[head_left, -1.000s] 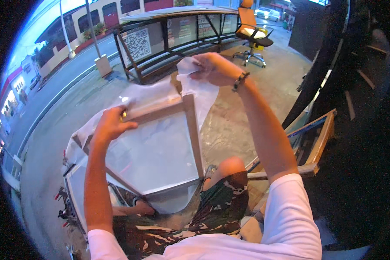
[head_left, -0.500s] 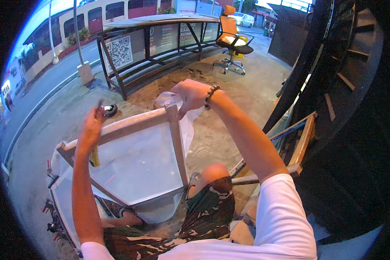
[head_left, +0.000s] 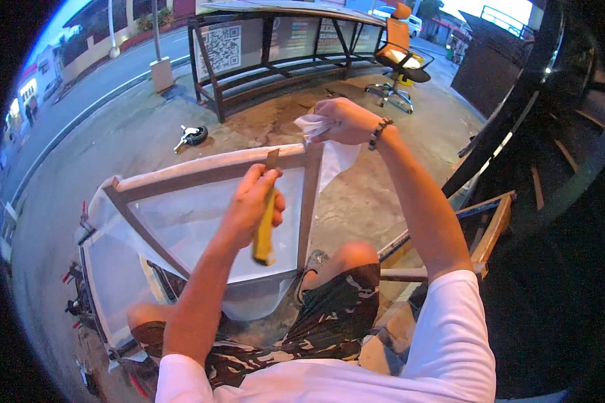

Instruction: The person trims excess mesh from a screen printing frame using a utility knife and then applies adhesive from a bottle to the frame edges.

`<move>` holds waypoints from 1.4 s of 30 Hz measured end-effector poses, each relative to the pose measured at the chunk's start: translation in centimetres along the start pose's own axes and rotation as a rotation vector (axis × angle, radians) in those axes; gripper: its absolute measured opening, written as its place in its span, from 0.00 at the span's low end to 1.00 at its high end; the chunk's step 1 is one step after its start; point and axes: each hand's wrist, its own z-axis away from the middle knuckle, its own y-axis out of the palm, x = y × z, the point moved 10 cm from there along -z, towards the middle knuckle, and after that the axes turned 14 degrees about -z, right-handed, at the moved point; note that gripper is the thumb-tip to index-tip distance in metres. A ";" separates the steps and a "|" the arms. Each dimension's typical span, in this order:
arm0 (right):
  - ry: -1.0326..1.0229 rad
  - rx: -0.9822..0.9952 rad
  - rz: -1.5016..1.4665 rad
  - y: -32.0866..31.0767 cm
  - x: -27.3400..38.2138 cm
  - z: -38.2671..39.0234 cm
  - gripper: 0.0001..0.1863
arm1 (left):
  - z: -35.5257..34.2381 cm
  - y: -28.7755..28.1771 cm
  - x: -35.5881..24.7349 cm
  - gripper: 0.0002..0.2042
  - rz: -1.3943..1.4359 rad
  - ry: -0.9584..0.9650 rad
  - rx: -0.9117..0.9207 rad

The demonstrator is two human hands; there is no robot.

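Note:
My left hand [head_left: 252, 208] is closed around a yellow utility knife [head_left: 264, 235], its blade pointing up near the top rail of a wooden frame [head_left: 208, 180]. White translucent sheet [head_left: 215, 232] covers the frame and wraps over its far rail. Just beyond the frame's far right corner, my right hand [head_left: 346, 122] pinches a bunched loose end of this sheet [head_left: 336, 161] and holds it raised. The blade is close to the rail; whether it touches the sheet I cannot tell. My bent legs are at the frame's near side.
Clamps [head_left: 77, 305] line the left edge of a second covered panel [head_left: 117, 289]. A loose caster wheel [head_left: 193, 136] lies on the concrete beyond. Farther off stand a long dark metal frame [head_left: 212, 87] and an orange office chair [head_left: 398, 50]. Another wooden frame [head_left: 491, 228] leans at right.
My left hand has swung right with the knife, from the frame's left side toward its far right corner. My right hand has lifted the sheet's loose end slightly. The view has shifted.

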 end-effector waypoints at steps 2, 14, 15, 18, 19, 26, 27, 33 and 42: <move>0.100 0.079 0.001 1.0 -0.8 -0.6 0.17 | -1.5 0.4 0.8 0.17 0.094 0.047 0.004; 0.067 0.086 -0.076 1.2 0.6 -0.6 0.16 | -2.9 3.4 -1.0 0.22 0.198 0.230 -0.047; 0.029 0.073 -0.065 1.0 0.9 -0.6 0.16 | -3.0 3.5 -1.2 0.22 0.203 0.241 -0.046; 0.037 0.074 -0.094 1.1 0.8 -0.9 0.15 | -3.2 3.4 -1.2 0.21 0.208 0.260 -0.050; 0.019 0.081 -0.076 1.0 1.0 -1.0 0.15 | -3.2 3.5 -1.3 0.20 0.210 0.262 -0.045; -0.014 0.098 -0.058 1.6 0.4 -1.5 0.14 | -3.0 4.0 -1.5 0.17 0.216 0.267 -0.067; -0.024 0.093 -0.044 1.6 0.2 -1.6 0.14 | -3.1 4.1 -1.4 0.16 0.223 0.262 -0.059; -0.043 0.117 -0.045 2.2 -0.2 -1.9 0.14 | -3.6 4.2 -1.2 0.14 0.214 0.245 -0.071; -0.096 0.109 -0.035 2.0 0.3 -1.5 0.13 | -4.4 4.9 -1.1 0.14 0.225 0.212 -0.095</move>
